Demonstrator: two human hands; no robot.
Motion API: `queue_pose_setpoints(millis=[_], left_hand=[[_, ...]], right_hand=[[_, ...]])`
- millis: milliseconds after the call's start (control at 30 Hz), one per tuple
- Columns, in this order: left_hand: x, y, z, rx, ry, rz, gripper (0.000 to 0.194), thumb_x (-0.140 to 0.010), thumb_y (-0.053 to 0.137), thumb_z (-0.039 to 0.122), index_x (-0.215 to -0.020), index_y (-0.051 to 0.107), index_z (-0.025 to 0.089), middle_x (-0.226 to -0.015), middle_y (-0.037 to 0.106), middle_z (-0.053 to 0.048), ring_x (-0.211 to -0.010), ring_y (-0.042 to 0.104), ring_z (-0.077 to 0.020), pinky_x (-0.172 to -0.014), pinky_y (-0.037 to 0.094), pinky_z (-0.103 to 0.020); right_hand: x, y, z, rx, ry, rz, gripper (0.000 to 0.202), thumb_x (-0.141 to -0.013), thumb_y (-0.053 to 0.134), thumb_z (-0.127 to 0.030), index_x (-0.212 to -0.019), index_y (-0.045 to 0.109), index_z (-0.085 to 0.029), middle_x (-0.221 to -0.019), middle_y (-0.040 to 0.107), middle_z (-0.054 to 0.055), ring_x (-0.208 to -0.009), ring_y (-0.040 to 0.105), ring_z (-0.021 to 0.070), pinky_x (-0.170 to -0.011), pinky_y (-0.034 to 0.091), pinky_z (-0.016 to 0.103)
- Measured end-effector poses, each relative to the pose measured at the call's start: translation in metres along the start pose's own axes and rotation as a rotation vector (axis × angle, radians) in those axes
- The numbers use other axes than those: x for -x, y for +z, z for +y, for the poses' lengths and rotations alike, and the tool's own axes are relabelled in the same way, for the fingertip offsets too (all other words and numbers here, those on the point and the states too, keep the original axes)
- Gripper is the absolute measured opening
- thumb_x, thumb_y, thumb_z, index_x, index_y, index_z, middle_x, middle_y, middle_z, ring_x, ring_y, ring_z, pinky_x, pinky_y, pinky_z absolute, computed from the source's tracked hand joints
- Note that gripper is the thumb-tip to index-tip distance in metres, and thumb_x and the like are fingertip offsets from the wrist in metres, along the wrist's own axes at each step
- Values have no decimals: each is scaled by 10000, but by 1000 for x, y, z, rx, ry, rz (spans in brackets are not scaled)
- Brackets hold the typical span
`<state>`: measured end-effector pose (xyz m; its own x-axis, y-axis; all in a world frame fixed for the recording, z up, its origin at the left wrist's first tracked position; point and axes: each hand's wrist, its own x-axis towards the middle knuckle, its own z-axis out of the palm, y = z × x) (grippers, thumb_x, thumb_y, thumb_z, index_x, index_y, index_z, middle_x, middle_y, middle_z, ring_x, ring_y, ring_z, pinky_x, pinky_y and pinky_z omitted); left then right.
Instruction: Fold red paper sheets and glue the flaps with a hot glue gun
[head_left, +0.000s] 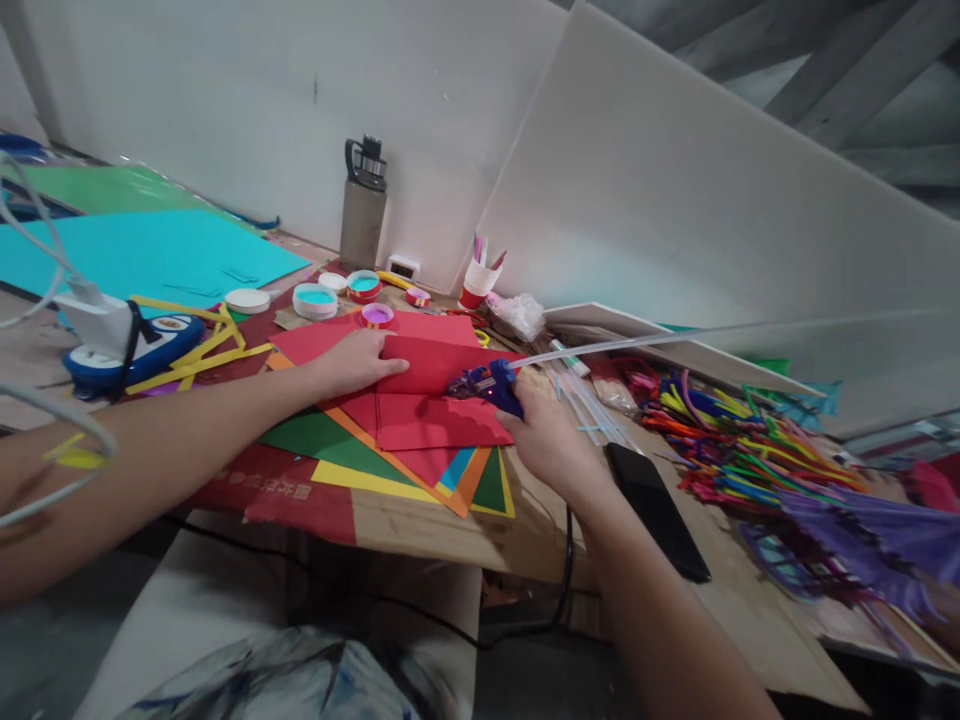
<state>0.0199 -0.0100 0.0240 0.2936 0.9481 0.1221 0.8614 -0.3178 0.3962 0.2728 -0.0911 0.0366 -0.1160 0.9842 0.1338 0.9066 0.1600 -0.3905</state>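
The left hand (358, 362) is nearly closed, thumb in front and fingers mostly hidden behind, pinching the left edge of a raised flap of bright red paper (421, 366). The right hand (544, 435) is curled around the handle of a dark blue plastic glue gun (489, 384), whose nozzle points left at the base of that flap; whether the tip touches the paper cannot be told. A long, translucent glue stick (637, 343) juts from the rear of the gun and reaches far to the right. The red paper lies near the middle of the table, on top of a fanned pile of coloured sheets, with a dark green sheet (322, 442) and a yellow sheet (375, 480) showing along the near side. Just beyond the left hand stand a small round tub of purple paste (377, 316) and a white tub of turquoise paste (315, 301). Farther back, a grey translucent bottle with a black lid (364, 215) stands upright by the white wall panel (247, 110). To the right of the right forearm lie a black smartphone (656, 510) and, beyond it, a heap of multicoloured fuzzy pipe cleaners (739, 440).
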Motion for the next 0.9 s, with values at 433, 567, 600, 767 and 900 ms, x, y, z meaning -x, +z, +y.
queue_pose_setpoints(millis=[433,567,600,767,900], left_hand=[[3,-2,0,257,91,-21,344,-796,489,479,-775,631,167,-775,666,-42,-707,581,-192,-611,392,-264],[0,2,-6,263,102,-8,386,-807,465,504,-831,637,159,-762,671,-38,-666,575,-179,-579,380,-260],[-1,4,-8,257,94,-3,395,-807,464,514,-819,633,157,-741,664,-35,-644,567,-173,-565,370,-258],[-3,7,-13,283,101,-5,430,-820,436,542,-748,616,159,-698,639,-28,-605,542,-156,-543,348,-257],[-2,3,-8,246,64,11,391,-812,456,514,-684,576,164,-648,602,-26,-583,516,-153,-523,315,-262]], right_hand=[[4,0,-25,10,-40,-80,338,-848,507,-254,-1173,540,-169,-1085,651,119,-976,594,230,-774,408,290],[3,9,-39,-22,-88,-77,361,-864,500,-259,-1216,516,-182,-1138,641,118,-1015,595,230,-784,410,282],[3,11,-41,-23,-89,-77,356,-866,500,-264,-1212,516,-183,-1132,643,118,-1005,599,230,-779,411,282],[2,19,-51,-51,-110,-71,340,-866,491,-246,-1195,510,-164,-1101,650,123,-969,608,225,-767,416,279],[3,19,-49,-9,-87,-70,349,-863,479,-239,-1201,507,-157,-1078,657,128,-959,612,245,-755,419,297]])
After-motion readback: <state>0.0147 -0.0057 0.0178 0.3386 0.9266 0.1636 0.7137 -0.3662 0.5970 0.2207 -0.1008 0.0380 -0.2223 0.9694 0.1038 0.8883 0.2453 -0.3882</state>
